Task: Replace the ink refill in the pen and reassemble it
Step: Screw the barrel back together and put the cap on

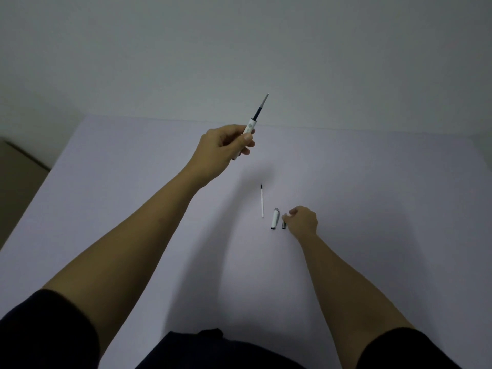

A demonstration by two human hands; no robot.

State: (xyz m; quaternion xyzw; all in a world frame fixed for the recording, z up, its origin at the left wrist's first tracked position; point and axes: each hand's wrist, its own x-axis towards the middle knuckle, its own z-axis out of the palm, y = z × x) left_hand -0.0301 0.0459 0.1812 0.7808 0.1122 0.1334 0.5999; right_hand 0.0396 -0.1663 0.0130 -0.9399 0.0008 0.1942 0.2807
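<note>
**Q:** State the position and grip of the left hand.

**A:** The left hand [226, 141] is raised above the table [372, 195], near its far edge. Its grip is closed on the white pen barrel [249, 128], with the thumb and curled fingers wrapped round the lower section. The barrel is tilted, and its upper end points up and away to the right.

**Q:** Locate the ink refill.

**A:** One ink refill [261, 109] sits in the barrel. Its dark section and pointed metal tip project from the barrel's upper end, seen against the grey wall [239, 49]. A second refill [262, 202], thin and white with a dark tip, lies flat on the table, well apart from the left hand.

**Q:** State the position and grip of the right hand.

**A:** The right hand [303, 222] is low at the table, to the right of the second refill. Its fingers are curled, and the fingertips meet the upper end of a small dark part [284, 225] lying on the table. I cannot tell whether the grip is closed on that part or only touches it.

**Q:** List the remaining components.

**A:** A white cap [275, 219] with a grey top end lies just left of the small dark part, between it and the second refill. Dark sleeves [48, 328] cover both upper arms.
</note>
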